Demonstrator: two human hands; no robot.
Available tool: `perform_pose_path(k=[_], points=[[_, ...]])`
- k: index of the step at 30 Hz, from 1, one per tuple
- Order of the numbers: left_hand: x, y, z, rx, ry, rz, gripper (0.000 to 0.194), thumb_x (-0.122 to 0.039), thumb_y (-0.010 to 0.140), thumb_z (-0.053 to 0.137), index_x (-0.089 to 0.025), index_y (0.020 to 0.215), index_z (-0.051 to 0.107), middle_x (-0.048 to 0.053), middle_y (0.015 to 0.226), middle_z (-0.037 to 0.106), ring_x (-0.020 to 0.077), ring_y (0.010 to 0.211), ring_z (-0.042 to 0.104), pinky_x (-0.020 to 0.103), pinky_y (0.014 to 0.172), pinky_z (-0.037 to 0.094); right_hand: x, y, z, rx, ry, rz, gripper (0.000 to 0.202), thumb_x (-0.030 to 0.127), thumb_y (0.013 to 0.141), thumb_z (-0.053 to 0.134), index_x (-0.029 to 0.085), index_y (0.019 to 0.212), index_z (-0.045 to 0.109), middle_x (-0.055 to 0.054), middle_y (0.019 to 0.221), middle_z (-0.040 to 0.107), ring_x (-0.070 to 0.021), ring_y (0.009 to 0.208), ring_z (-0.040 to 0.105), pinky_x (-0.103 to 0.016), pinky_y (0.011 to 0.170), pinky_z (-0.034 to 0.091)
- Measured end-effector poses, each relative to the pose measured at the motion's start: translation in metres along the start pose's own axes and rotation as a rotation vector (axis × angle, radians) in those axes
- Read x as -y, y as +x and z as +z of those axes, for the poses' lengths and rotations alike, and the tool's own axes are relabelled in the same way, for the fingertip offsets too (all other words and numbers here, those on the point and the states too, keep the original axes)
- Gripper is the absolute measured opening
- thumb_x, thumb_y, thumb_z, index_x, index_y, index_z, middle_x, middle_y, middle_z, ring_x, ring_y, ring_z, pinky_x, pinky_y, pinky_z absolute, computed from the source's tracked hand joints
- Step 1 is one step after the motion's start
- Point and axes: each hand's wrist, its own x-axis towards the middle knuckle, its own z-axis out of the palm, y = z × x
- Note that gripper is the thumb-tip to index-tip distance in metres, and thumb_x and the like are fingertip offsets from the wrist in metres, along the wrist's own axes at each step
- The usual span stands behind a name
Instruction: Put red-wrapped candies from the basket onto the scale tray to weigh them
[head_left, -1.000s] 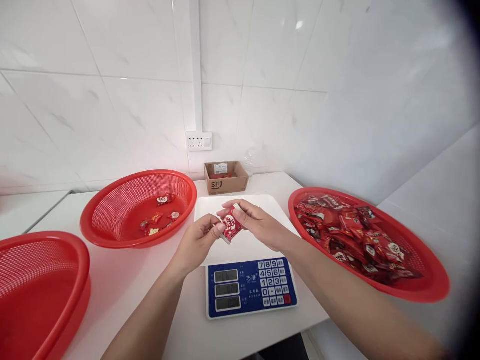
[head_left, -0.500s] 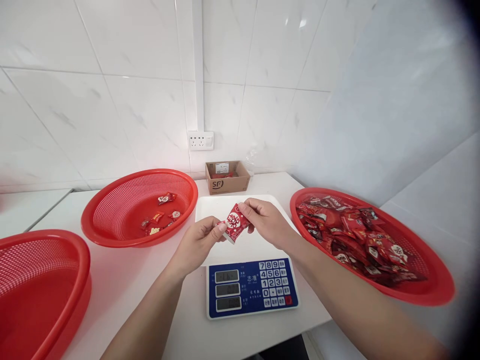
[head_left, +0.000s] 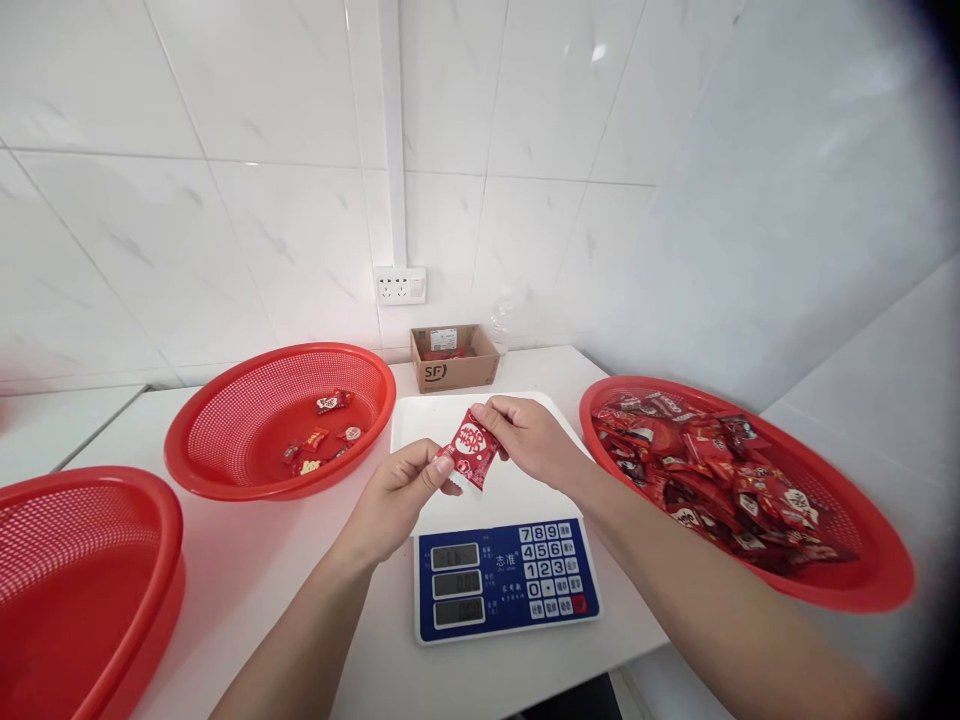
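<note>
A small red candy packet (head_left: 469,452) with a white printed emblem is stretched between both hands above the white pan (head_left: 480,505) of a weighing scale. My left hand (head_left: 401,490) pinches its lower left end between thumb and finger. My right hand (head_left: 529,437) grips the upper right edge, thumb on top. Below them is the scale's blue panel (head_left: 506,580), with number keys and three small displays. To the right, a red basket (head_left: 874,560) holds many similar red packets (head_left: 720,470). Several wrapped pieces (head_left: 322,440) lie in a red basket (head_left: 225,420) to the left.
Another red basket (head_left: 169,560) stands at the near left. At the back of the white table, a small cardboard box (head_left: 455,372) with red contents sits by the tiled wall, below a power socket (head_left: 400,286). A clear plastic bag (head_left: 501,322) lies behind the box.
The packet has turned between my fingers, so its emblem side faces me more squarely. Both hands keep their hold, and the view has shifted slightly.
</note>
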Motion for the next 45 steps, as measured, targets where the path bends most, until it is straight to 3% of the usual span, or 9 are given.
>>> perform_pose_path(k=[5,10,20,23,26,29,32,35,45], points=[[-0.005,-0.001,-0.002,0.063,-0.086,-0.079,0.031,-0.050,0.083,0.055,-0.020,0.089,0.051,0.002,0.084,0.062,0.0157,0.080,0.060,0.033,0.076,0.049,0.005,-0.004,-0.001,-0.032,-0.096,-0.065,0.040,0.043,0.087,0.043,0.022,0.054,0.037,0.006,0.049,0.040,-0.0102,0.048,0.037,-0.024,0.048,0.028],[-0.006,-0.002,0.004,0.143,-0.191,-0.110,0.051,-0.046,0.081,0.060,-0.025,0.122,0.039,0.004,0.094,0.060,0.0165,0.081,0.061,0.035,0.076,0.051,0.012,-0.012,0.005,-0.006,-0.132,-0.102,0.038,0.042,0.088,0.045,0.021,0.055,0.042,0.005,0.052,0.045,-0.0108,0.050,0.040,-0.025,0.049,0.029],[-0.007,-0.002,0.002,0.084,-0.122,-0.082,0.047,-0.035,0.082,0.062,-0.022,0.122,0.041,0.004,0.094,0.065,0.0128,0.073,0.058,0.030,0.071,0.050,0.011,-0.012,0.000,0.106,0.076,-0.094,0.034,0.040,0.088,0.045,0.019,0.063,0.052,0.004,0.057,0.050,-0.0098,0.052,0.045,-0.023,0.050,0.036],[-0.001,0.002,0.000,0.034,0.099,-0.024,0.038,-0.030,0.084,0.058,-0.023,0.120,0.047,0.004,0.100,0.064,0.0151,0.082,0.059,0.029,0.073,0.049,0.003,-0.009,0.002,0.133,0.057,-0.084,0.033,0.038,0.088,0.045,0.019,0.064,0.056,0.003,0.058,0.053,-0.0106,0.054,0.047,-0.023,0.051,0.039],[0.012,0.008,-0.003,-0.055,0.482,0.104,0.029,-0.019,0.087,0.048,-0.025,0.115,0.054,0.003,0.109,0.063,0.0171,0.093,0.058,0.030,0.080,0.047,-0.011,-0.008,0.008,0.119,-0.050,-0.134,0.025,0.029,0.088,0.047,0.020,0.074,0.065,0.000,0.073,0.064,-0.0142,0.070,0.058,-0.027,0.065,0.046],[0.025,0.012,-0.005,-0.092,0.814,0.187,0.038,-0.007,0.085,0.039,-0.025,0.113,0.058,0.004,0.114,0.061,0.0195,0.101,0.057,0.034,0.084,0.048,-0.028,-0.009,0.016,0.116,-0.250,-0.205,0.028,0.018,0.088,0.044,0.024,0.095,0.070,-0.003,0.101,0.069,-0.0182,0.093,0.061,-0.033,0.082,0.047],[0.033,0.013,-0.009,-0.015,1.022,0.224,0.048,0.000,0.080,0.036,-0.023,0.114,0.061,0.005,0.118,0.060,0.0210,0.108,0.055,0.037,0.091,0.048,-0.039,-0.014,0.020,0.192,-0.461,-0.228,0.039,0.007,0.085,0.041,0.026,0.106,0.069,-0.004,0.112,0.067,-0.0209,0.104,0.060,-0.037,0.088,0.047],[0.030,0.011,-0.011,0.085,1.066,0.253,0.054,0.004,0.076,0.036,-0.023,0.118,0.060,0.005,0.121,0.059,0.0210,0.116,0.051,0.037,0.098,0.045,-0.040,-0.020,0.019,0.260,-0.506,-0.253,0.048,0.000,0.081,0.040,0.026,0.112,0.066,-0.003,0.116,0.065,-0.0205,0.108,0.058,-0.037,0.092,0.046],[0.033,0.010,-0.011,0.125,1.139,0.271,0.046,-0.007,0.082,0.035,-0.017,0.119,0.060,0.009,0.126,0.057,0.0238,0.115,0.053,0.041,0.096,0.047,-0.043,-0.028,0.018,0.333,-0.454,-0.354,0.038,0.005,0.086,0.041,0.019,0.113,0.065,-0.006,0.120,0.063,-0.0198,0.113,0.055,-0.036,0.098,0.043]])
